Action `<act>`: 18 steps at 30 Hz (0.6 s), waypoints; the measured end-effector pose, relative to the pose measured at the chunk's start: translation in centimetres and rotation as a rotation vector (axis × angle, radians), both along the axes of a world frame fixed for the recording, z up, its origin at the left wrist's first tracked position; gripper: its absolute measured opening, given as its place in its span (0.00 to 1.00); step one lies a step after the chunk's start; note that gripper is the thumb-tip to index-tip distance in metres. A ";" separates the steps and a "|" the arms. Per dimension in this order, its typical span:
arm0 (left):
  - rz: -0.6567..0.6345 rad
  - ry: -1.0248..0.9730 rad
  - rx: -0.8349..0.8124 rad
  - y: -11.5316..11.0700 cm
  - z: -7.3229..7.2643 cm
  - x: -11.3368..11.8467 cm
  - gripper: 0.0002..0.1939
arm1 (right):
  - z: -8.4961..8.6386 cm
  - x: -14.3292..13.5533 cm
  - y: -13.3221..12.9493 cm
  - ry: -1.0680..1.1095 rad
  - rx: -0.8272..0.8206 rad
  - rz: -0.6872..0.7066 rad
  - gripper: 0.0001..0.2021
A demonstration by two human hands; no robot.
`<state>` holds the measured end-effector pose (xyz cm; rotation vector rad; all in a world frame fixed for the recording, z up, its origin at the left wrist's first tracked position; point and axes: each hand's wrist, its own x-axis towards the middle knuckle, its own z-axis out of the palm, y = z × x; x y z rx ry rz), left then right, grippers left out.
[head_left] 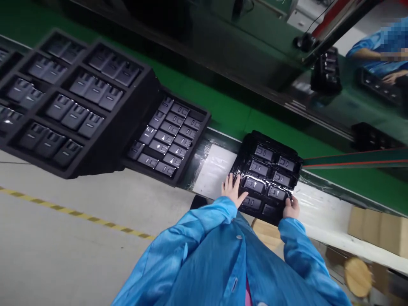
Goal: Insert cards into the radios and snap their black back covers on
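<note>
A stack of glossy black trays (265, 176) with dark rectangular parts in its pockets sits on the white bench surface in front of me. My left hand (233, 190) lies on the left edge of the trays, fingers spread. At their lower right corner is my right hand (291, 207), its fingers bent round the edge. To the left, a black foam tray (205, 123) holds many similar dark parts, with one pocket bare. Beyond it stands a taller stack of black foam trays (127, 123), also filled with dark parts.
A green conveyor belt (229, 118) runs behind the trays. Cardboard boxes (376, 227) lie at the right, with a round wooden stool (358, 277) below. Across the line, a person in blue (369, 44) has a hand at another black tray. Yellow-striped tape (76, 212) marks the floor.
</note>
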<state>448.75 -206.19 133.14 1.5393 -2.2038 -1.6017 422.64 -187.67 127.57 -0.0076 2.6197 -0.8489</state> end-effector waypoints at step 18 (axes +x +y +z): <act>0.720 0.186 0.415 -2.2 -2.4 -1.0 0.29 | 6.0 -9.3 -8.3 0.299 -0.028 0.429 0.29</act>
